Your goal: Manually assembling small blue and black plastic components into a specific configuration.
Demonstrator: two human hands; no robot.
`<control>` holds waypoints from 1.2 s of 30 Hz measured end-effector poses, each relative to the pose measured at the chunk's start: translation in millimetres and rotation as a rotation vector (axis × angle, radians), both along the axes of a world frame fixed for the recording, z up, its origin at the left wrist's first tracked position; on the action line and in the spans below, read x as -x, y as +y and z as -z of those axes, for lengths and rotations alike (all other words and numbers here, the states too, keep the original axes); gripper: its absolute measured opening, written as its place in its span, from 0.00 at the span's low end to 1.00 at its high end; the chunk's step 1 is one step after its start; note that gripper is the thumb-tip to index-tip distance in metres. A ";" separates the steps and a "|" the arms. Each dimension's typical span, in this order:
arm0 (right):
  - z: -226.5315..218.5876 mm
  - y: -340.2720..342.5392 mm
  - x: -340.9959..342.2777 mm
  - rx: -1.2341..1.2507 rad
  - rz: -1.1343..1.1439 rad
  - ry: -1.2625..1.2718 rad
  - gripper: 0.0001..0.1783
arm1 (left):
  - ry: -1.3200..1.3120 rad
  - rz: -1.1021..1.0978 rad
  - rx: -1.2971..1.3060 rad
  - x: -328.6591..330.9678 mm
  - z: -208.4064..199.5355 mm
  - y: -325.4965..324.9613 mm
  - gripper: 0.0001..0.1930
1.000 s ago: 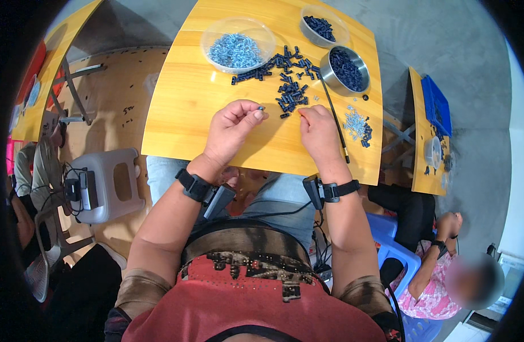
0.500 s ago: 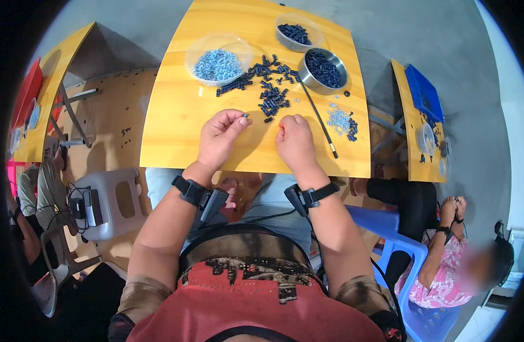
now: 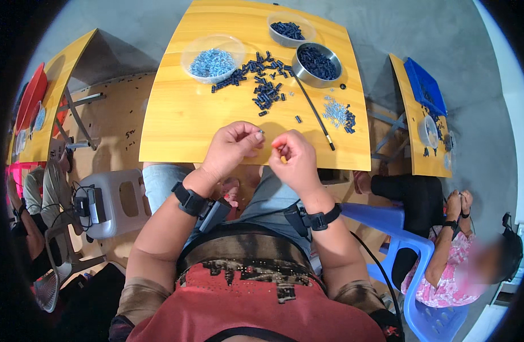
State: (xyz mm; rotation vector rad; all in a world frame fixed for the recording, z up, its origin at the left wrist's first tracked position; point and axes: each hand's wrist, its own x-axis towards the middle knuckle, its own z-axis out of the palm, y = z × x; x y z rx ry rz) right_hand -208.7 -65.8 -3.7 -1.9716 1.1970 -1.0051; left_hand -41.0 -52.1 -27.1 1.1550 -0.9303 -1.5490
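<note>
My left hand (image 3: 236, 147) is closed in a pinch on a tiny dark piece (image 3: 261, 132) at its thumb and index fingertips. Close by on the right, my right hand (image 3: 298, 162) is curled shut. A bit of orange and yellow (image 3: 283, 159) shows between its fingers, but the thing itself is mostly hidden. Both hands are over the near edge of the yellow table (image 3: 176, 134). Just beyond the right hand lies a single small dark cylinder (image 3: 298, 119). Farther off is a loose pile of similar dark blue cylinders (image 3: 266, 94).
A clear bowl of small silvery-blue pieces (image 3: 212, 62) stands far left. A clear tub (image 3: 290, 43) and a metal bowl (image 3: 337, 73) hold dark pieces. A dark rod (image 3: 314, 108) lies right, beside scattered small pieces (image 3: 337, 113). A person sits on a blue chair (image 3: 424, 262).
My hands have come closer together and nearer to me, and the right has turned to show its curled fingers. A single dark cylinder now lies on the table beyond the right hand.
</note>
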 end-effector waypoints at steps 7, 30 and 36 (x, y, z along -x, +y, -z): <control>6.3 8.4 3.5 -0.078 -0.059 -0.150 0.07 | 0.129 0.098 -0.066 12.2 -2.9 8.4 0.07; 5.8 28.0 -1.8 -0.590 -0.202 -0.686 0.09 | 0.366 -0.120 -0.023 6.9 -5.3 37.6 0.06; 10.2 35.2 -3.7 -0.575 -0.113 -0.658 0.06 | 0.381 -0.083 -0.018 3.9 -4.1 46.9 0.06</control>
